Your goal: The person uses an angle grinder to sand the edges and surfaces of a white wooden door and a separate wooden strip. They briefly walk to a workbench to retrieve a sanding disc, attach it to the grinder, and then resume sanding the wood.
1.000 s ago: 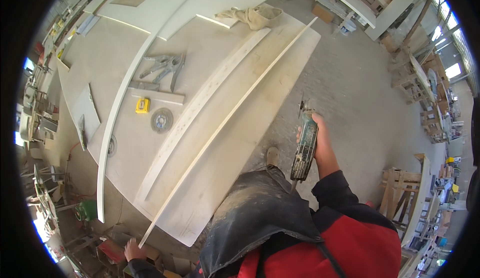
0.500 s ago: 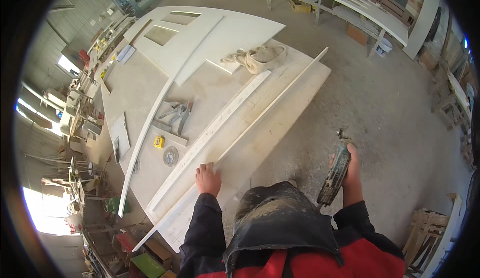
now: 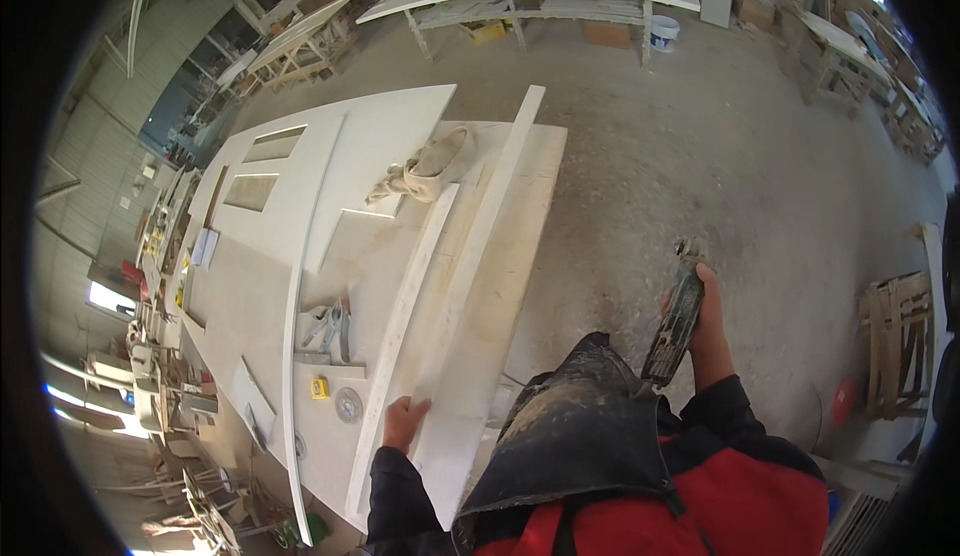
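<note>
My left hand [image 3: 402,422] rests on the near end of a long white wooden strip [image 3: 474,252] lying on a large pale workbench [image 3: 520,286]. A second, narrower white strip [image 3: 408,316] lies just left of it. My right hand [image 3: 708,318] hangs over the concrete floor to the right of the bench, shut on a dusty dark power tool [image 3: 675,321] that points forward. A dusty black apron over a red and black jacket fills the bottom of the view.
On the bench lie a crumpled cloth [image 3: 425,174], metal clamps [image 3: 335,328], a yellow tape measure [image 3: 319,388], a round disc [image 3: 348,405] and white door panels [image 3: 300,176]. A wooden pallet [image 3: 895,346] stands at the right. More benches and a white bucket [image 3: 663,32] stand at the back.
The view has tilted up and along the bench. My left hand came up from below and settled on the near end of the white strip. My right hand still carries the power tool.
</note>
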`<state>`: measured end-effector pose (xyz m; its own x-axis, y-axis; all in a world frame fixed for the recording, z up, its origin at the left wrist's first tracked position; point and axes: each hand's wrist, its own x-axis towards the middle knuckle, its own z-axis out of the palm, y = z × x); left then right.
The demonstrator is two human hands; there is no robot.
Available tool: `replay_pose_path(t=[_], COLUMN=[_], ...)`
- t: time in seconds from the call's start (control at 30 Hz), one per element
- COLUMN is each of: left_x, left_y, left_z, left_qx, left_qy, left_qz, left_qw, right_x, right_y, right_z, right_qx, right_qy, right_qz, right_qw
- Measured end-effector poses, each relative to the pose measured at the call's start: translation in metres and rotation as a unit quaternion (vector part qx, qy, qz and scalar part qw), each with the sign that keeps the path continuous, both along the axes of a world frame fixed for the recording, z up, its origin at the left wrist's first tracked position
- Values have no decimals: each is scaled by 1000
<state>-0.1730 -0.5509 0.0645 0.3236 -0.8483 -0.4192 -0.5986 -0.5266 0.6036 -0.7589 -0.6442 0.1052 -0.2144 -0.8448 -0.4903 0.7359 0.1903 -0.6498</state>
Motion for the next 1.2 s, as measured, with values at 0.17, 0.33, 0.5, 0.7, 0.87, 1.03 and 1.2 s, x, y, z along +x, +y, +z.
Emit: replay_pose_path(t=[0.17,0.33,0.5,0.7,0.87,1.03,1.2], left_x=[-25,-40,-9,46,102,154,196], left_y=[12,18,33,31,19,-10,-40], left_z=[29,91,110,117,99,73,37], left_qx=[-65,65,87,-6,-96,-135,-179], left_qy=[-13,147,179,88,-17,-97,-103], left_qz=[-83,16,60,24,2,32,47], left_qw=[994,987,978,996,995,986,977], right_x=[23,36,61,80,89,94,108], right_y=[17,22,17,15,12,15,21], right_z=[4,-9,-3,-7,5,18,29], right_qx=[3,-6,19,15,26,26,12], right_qy=[30,18,4,20,77,91,143], right_qz=[-27,-23,-11,8,28,59,46], right_qw=[999,1000,1000,1000,996,994,989])
